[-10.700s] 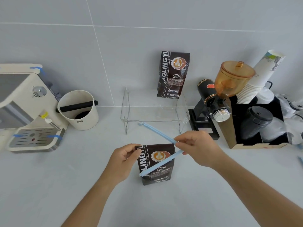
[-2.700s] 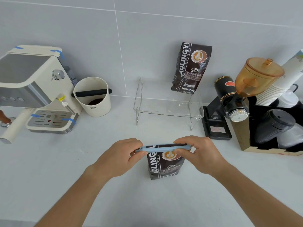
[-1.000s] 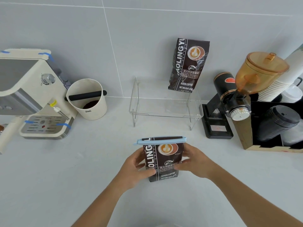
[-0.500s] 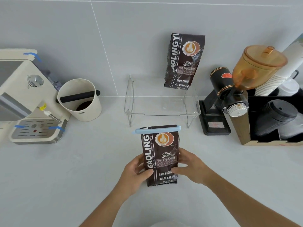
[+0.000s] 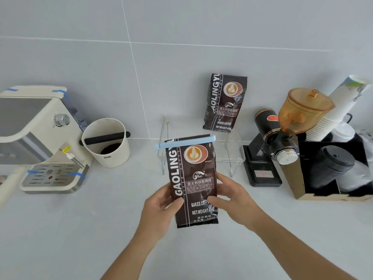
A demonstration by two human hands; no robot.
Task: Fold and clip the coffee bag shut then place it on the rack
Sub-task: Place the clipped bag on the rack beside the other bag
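Note:
A dark brown coffee bag is held upright above the counter, its folded top pinched by a light blue clip. My left hand grips the bag's lower left side and my right hand grips its lower right side. Behind the bag stands the clear acrylic rack, partly hidden by it. A second, identical coffee bag stands on the rack's right part, leaning against the wall.
A cream espresso machine stands at the left with a white knock box beside it. A black grinder with an amber hopper and a box of cups and lids stand right of the rack.
Both hands lifted the clipped bag off the counter and carried it up and away, toward the rack. Earlier, the blue clip was closed over the folded top.

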